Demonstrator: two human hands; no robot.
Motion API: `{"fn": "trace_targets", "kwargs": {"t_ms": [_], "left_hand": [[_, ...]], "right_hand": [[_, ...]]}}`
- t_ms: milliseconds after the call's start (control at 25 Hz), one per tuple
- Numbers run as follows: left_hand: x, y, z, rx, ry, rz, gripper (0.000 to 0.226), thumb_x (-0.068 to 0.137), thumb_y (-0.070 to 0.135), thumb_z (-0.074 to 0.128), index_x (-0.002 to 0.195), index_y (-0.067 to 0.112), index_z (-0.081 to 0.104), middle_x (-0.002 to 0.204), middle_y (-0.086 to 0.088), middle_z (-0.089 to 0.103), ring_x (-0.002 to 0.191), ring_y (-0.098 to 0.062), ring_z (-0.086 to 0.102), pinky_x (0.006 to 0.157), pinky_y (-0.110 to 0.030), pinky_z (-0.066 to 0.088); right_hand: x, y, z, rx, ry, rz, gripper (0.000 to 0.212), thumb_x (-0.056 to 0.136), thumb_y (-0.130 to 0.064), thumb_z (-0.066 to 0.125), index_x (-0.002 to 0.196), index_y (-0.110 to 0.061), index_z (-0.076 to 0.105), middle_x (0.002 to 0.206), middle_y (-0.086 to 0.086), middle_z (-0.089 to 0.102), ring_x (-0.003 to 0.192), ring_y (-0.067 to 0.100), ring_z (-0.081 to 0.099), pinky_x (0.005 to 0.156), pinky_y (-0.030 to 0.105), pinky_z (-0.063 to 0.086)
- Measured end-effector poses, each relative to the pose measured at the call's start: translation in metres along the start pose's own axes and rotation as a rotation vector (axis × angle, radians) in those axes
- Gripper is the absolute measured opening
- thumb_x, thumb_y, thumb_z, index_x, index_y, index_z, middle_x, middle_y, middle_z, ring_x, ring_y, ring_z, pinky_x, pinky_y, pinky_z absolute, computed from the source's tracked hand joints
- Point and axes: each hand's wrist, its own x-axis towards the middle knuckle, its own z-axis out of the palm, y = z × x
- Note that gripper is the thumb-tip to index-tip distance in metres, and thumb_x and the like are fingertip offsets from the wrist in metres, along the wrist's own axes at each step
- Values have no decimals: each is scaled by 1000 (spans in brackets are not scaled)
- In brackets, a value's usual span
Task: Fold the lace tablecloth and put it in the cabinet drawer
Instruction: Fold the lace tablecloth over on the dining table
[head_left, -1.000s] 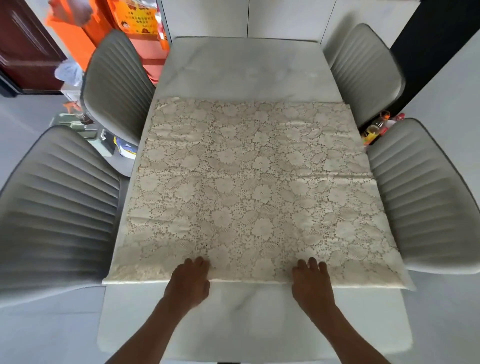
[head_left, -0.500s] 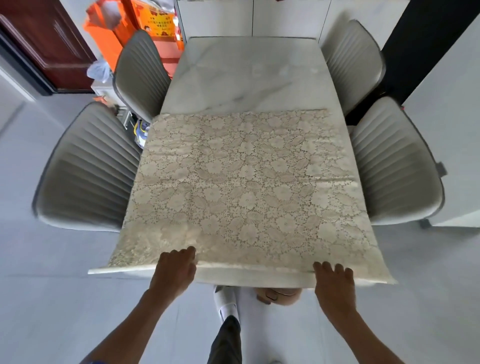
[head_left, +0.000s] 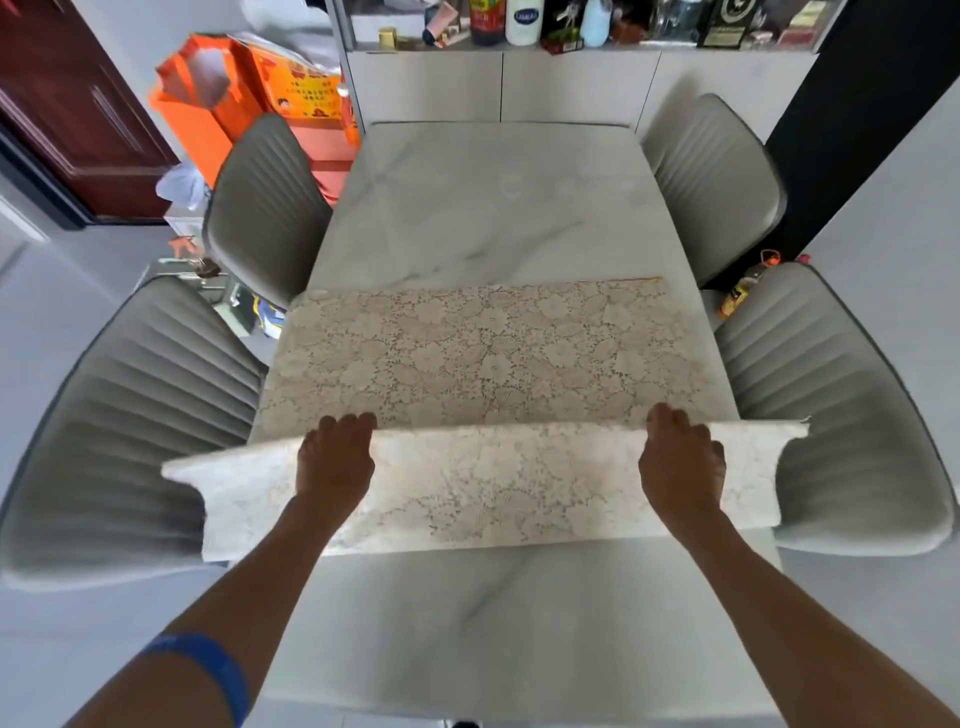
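Note:
The cream lace tablecloth (head_left: 483, 353) lies across the middle of the white marble table (head_left: 488, 197). Its near edge is lifted off the table and held up as a raised flap. My left hand (head_left: 335, 462) grips that raised edge left of centre, fingers curled over the top. On the right side of the same edge, my right hand (head_left: 680, 462) grips it the same way. The ends of the lifted edge droop outward past both hands. A white cabinet (head_left: 571, 85) stands behind the table; no drawer shows open.
Grey padded chairs flank the table: two on the left (head_left: 130, 415), (head_left: 265, 208) and two on the right (head_left: 852, 405), (head_left: 717, 176). Orange bags and boxes (head_left: 244, 98) stand at the back left by a dark red door (head_left: 67, 114). Bottles (head_left: 519, 21) line the cabinet top.
Both hands have taken hold of the tablecloth's near edge and lifted it up and away from me, over the rest of the cloth. The view has pulled back and tilted up.

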Motion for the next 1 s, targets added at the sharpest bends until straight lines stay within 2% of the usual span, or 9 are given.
{"fn": "trace_targets", "kwargs": {"t_ms": [80,160,320,440,560,680,760,880,1000], "left_hand": [[33,4,13,-51,59,12,41,89,9,53,129,13,52,131,-11,54,115,-34,49,91,-47,43],[31,17,38,-80,-56,41,44,87,14,54,131,14,50,132,-10,52,115,-31,49,91,-44,41],[-34,46,87,36,-421,235,62,75,19,53,135,16,38,141,-10,39,122,-30,41,99,-42,39],[-46,57,106,70,-492,226,72,72,19,57,139,16,31,145,-12,31,127,-35,35,105,-47,36],[-52,67,101,84,-348,304,51,65,13,67,114,9,58,113,-14,59,94,-32,58,68,-36,55],[-70,77,96,151,-286,374,39,43,11,86,78,8,70,78,-11,66,61,-26,62,35,-26,46],[-66,79,90,184,-309,336,34,62,18,80,92,8,68,94,-10,66,73,-26,65,47,-30,51],[-82,81,92,141,-382,272,32,90,17,48,121,11,52,124,-7,51,102,-27,58,75,-36,50],[-132,90,89,96,-394,297,32,91,18,45,123,12,48,125,-7,49,101,-27,56,73,-36,48]], "right_hand": [[29,-10,10,54,-1,27,48,88,-9,56,133,-11,40,133,15,49,103,38,56,78,48,51],[26,-18,32,46,-85,-13,55,83,-9,57,136,-12,41,139,13,45,110,35,54,84,49,50],[-36,-19,74,-171,-200,-266,46,58,3,69,103,0,66,103,21,66,84,39,64,70,48,53],[-48,-22,86,-234,-230,-319,53,44,3,74,96,1,68,94,24,66,72,38,63,65,48,53],[-49,-15,88,-281,-224,-402,57,38,-6,79,94,1,68,92,23,66,67,37,62,66,47,51],[-65,-13,81,-299,-230,-498,37,38,-4,81,72,-3,68,67,16,63,54,31,60,64,43,54],[-75,-13,79,-294,-254,-508,26,41,-2,83,60,-6,66,51,12,60,49,29,59,65,41,55],[-105,0,84,-181,-277,-436,29,34,-7,87,55,-6,67,46,13,60,49,31,61,66,45,56],[-152,26,75,-207,-312,-400,43,32,-5,87,72,-1,71,61,17,64,56,34,63,61,46,57]]}}
